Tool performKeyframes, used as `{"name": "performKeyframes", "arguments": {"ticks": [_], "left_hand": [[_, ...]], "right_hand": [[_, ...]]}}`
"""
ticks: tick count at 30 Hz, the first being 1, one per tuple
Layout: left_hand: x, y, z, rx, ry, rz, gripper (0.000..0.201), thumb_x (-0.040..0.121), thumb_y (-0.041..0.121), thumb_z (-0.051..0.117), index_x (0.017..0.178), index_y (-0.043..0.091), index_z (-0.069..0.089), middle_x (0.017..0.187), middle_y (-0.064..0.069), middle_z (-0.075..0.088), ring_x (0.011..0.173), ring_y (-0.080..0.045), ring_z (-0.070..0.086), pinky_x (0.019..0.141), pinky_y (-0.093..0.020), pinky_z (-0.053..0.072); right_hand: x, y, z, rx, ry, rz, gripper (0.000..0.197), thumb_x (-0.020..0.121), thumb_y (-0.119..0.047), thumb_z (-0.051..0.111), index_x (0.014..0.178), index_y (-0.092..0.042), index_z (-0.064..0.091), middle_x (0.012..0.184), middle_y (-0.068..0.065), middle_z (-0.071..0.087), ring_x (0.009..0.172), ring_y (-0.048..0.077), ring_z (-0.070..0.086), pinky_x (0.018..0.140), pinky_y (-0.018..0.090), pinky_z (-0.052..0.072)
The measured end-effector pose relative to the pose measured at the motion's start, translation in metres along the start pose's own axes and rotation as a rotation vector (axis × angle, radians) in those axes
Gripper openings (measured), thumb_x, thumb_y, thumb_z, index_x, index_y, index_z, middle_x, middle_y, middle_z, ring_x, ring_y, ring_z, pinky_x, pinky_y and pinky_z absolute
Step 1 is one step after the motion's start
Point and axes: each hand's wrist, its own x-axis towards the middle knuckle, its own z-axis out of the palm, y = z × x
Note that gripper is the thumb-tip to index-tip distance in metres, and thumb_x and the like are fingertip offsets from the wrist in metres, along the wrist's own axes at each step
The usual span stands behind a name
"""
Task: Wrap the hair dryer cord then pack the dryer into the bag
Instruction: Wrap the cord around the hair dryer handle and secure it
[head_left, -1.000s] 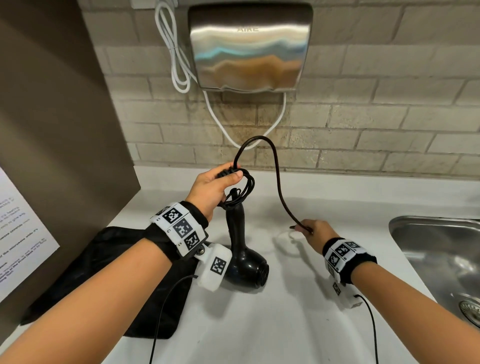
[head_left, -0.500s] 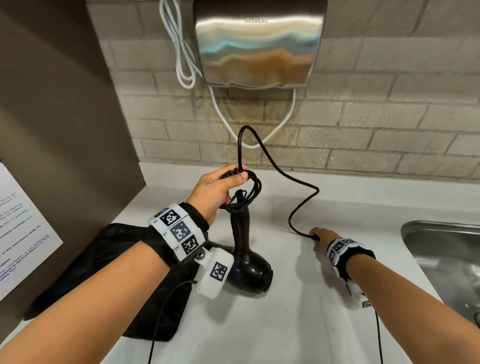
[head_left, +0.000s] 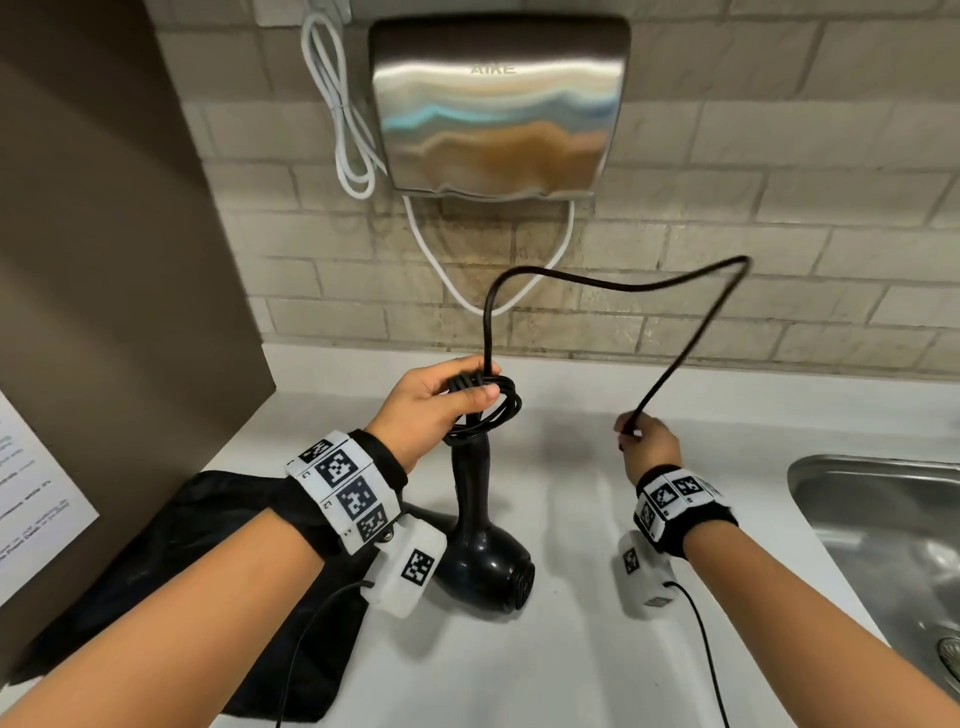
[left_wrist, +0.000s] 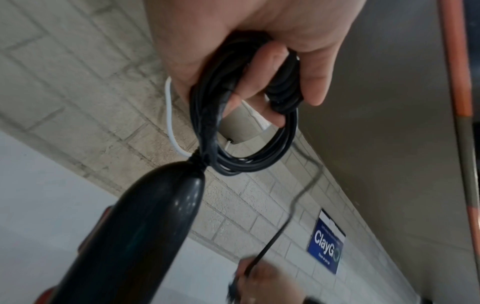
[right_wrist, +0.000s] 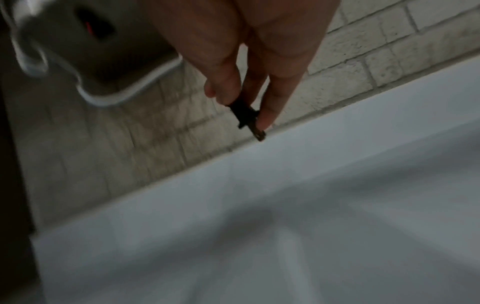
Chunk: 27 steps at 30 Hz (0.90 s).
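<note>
The black hair dryer (head_left: 483, 561) stands on the white counter with its handle pointing up. My left hand (head_left: 441, 400) grips several coiled loops of the black cord (head_left: 488, 410) at the top of the handle; the left wrist view shows the coil (left_wrist: 249, 131) round my fingers above the handle (left_wrist: 145, 226). A free length of cord (head_left: 675, 358) arcs up and right, then down to my right hand (head_left: 641, 441), which pinches the plug end (right_wrist: 246, 117). The black bag (head_left: 197, 571) lies flat at the left, partly under my left forearm.
A steel hand dryer (head_left: 498, 104) with white cables (head_left: 337, 119) hangs on the brick wall behind. A steel sink (head_left: 883, 545) is sunk into the counter at the right. A brown partition with a paper notice (head_left: 36, 499) bounds the left side.
My right hand has lifted off the counter with the cord end and swung it out to the right, so the free loop now arcs wide. The left hand keeps its grip on the coil.
</note>
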Motion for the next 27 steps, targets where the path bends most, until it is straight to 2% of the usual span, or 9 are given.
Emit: {"name": "performKeyframes", "arguments": {"ticks": [2,5,8,12,15,17,19,23,27], "left_hand": [[0.000,0.000,0.003,0.017,-0.015,0.014,0.021,0.083,-0.005,0.059,0.098,0.009,0.063,0.059,0.018,0.065,0.052,0.008,0.055,0.050,-0.002,0.036],[0.001,0.004,0.007,-0.043,0.021,-0.003,0.022,0.084,-0.007,0.057,0.102,0.004,0.062,0.059,0.014,0.064,0.048,0.007,0.054,0.046,-0.003,0.036],[0.000,0.009,0.013,-0.065,0.069,-0.006,0.023,0.086,-0.005,0.055,0.107,0.003,0.060,0.072,0.002,0.059,0.037,0.005,0.048,0.043,-0.003,0.033],[0.003,0.008,0.012,-0.081,0.136,-0.051,0.015,0.087,0.005,0.058,0.100,0.011,0.063,0.083,-0.005,0.061,0.030,0.000,0.034,0.039,-0.010,0.028],[0.006,0.005,0.008,-0.122,0.156,-0.087,0.011,0.088,0.012,0.059,0.092,0.019,0.066,0.074,0.004,0.065,0.032,-0.004,0.025,0.046,-0.021,0.024],[0.005,0.004,0.008,-0.138,0.135,-0.100,0.011,0.088,0.013,0.059,0.091,0.021,0.067,0.066,0.010,0.064,0.034,-0.005,0.026,0.050,-0.024,0.025],[0.003,0.005,0.009,-0.144,0.098,-0.112,0.010,0.089,0.015,0.058,0.092,0.020,0.067,0.069,0.008,0.060,0.036,-0.006,0.027,0.051,-0.024,0.026],[0.003,0.004,0.011,-0.200,0.053,-0.152,0.012,0.090,0.018,0.056,0.096,0.015,0.066,0.076,0.006,0.055,0.038,-0.007,0.026,0.052,-0.024,0.026],[0.005,0.005,0.010,-0.219,0.034,-0.156,0.013,0.091,0.018,0.054,0.095,0.014,0.066,0.076,0.008,0.056,0.037,-0.006,0.027,0.052,-0.023,0.028]], "right_hand": [[-0.008,-0.024,0.000,0.196,0.037,-0.107,0.027,0.085,0.011,0.046,0.077,-0.013,0.056,0.096,0.015,0.053,0.067,0.015,0.058,0.064,0.016,0.042],[-0.027,-0.057,0.002,0.436,-0.051,-0.317,0.034,0.080,0.012,0.051,0.073,-0.021,0.055,0.091,0.018,0.058,0.060,-0.001,0.060,0.065,0.009,0.047],[-0.056,-0.088,0.003,0.556,-0.148,-0.448,0.019,0.075,-0.004,0.054,0.080,-0.023,0.054,0.086,0.012,0.059,0.066,0.002,0.062,0.070,0.017,0.050],[-0.090,-0.111,0.003,0.684,-0.255,-0.585,0.018,0.075,-0.002,0.055,0.083,-0.019,0.055,0.078,-0.006,0.061,0.070,0.009,0.060,0.072,0.023,0.051],[-0.102,-0.115,0.010,0.619,-0.269,-0.590,0.024,0.074,-0.008,0.060,0.081,-0.030,0.063,0.078,-0.010,0.065,0.075,0.015,0.063,0.077,0.028,0.052],[-0.103,-0.116,0.016,0.494,-0.214,-0.596,0.024,0.072,-0.014,0.063,0.078,-0.037,0.064,0.080,-0.017,0.065,0.082,0.002,0.061,0.081,0.020,0.048],[-0.102,-0.119,0.022,0.350,-0.137,-0.646,0.017,0.071,-0.014,0.065,0.082,-0.027,0.066,0.083,-0.021,0.061,0.083,-0.005,0.058,0.080,0.010,0.042],[-0.096,-0.124,0.033,0.210,-0.009,-0.677,0.016,0.072,-0.005,0.071,0.087,-0.003,0.064,0.084,-0.005,0.056,0.074,0.007,0.055,0.074,0.002,0.041],[-0.096,-0.130,0.038,0.196,0.030,-0.586,0.022,0.073,-0.002,0.070,0.086,-0.007,0.053,0.078,0.001,0.049,0.063,-0.001,0.043,0.062,0.001,0.037]]}}
